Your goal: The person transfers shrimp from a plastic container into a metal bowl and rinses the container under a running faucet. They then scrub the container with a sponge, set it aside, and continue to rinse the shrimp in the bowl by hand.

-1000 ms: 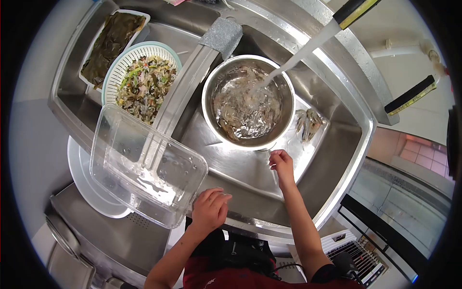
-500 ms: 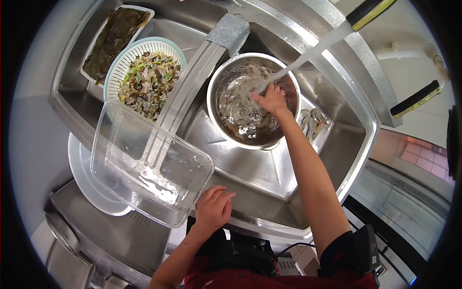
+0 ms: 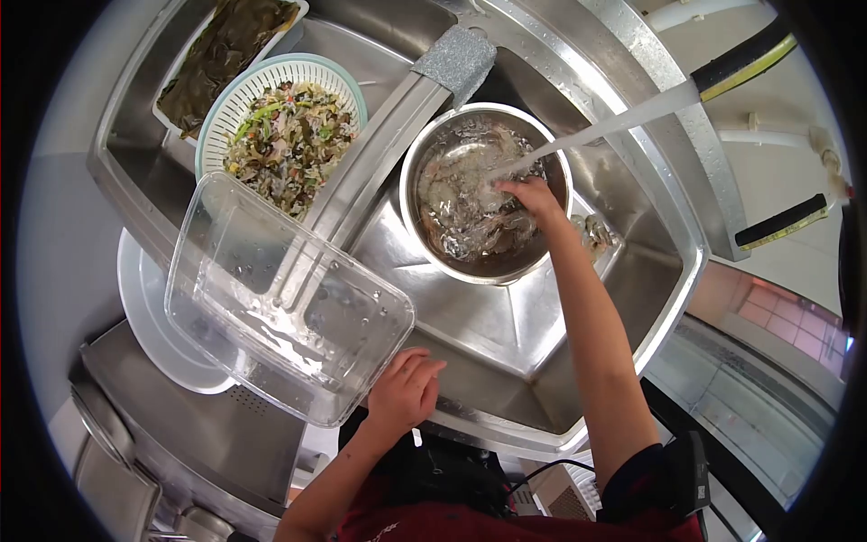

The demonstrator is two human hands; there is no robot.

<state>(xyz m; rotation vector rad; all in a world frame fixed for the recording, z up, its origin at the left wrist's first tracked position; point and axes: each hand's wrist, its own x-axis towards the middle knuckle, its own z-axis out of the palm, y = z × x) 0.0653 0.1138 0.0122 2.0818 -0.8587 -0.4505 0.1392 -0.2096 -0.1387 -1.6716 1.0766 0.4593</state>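
My right hand (image 3: pixel 533 196) reaches into a round steel pot (image 3: pixel 407 212) of shrimp (image 3: pixel 452 194) in churning water. Its thumb is stretched out near where the stream lands; the other fingertips are hidden by the pot water. From the black-and-yellow hose end (image 3: pixel 742 60), a stream of water (image 3: pixel 623 117) runs into the pot. At the sink's front rim, my left hand (image 3: pixel 404 390) rests with loosely bent, slightly parted fingers. It is beside a clear plastic container (image 3: pixel 298 298) with water drops in it, perhaps touching its side, and holds nothing I can see.
A white-green strainer basket (image 3: pixel 213 135) of food scraps and a white tray of dark leaves (image 3: pixel 221 59) stand in the left basin. More shrimp (image 3: pixel 596 237) lie right of the pot. A metal divider (image 3: pixel 370 154) separates the basins. A white bowl (image 3: pixel 144 307) sits below the clear container.
The view has shifted slightly. My right hand has moved a little and its fingers sit deeper in the churning water. Shrimp and water in the pot have swirled; my left hand stays beside the container.
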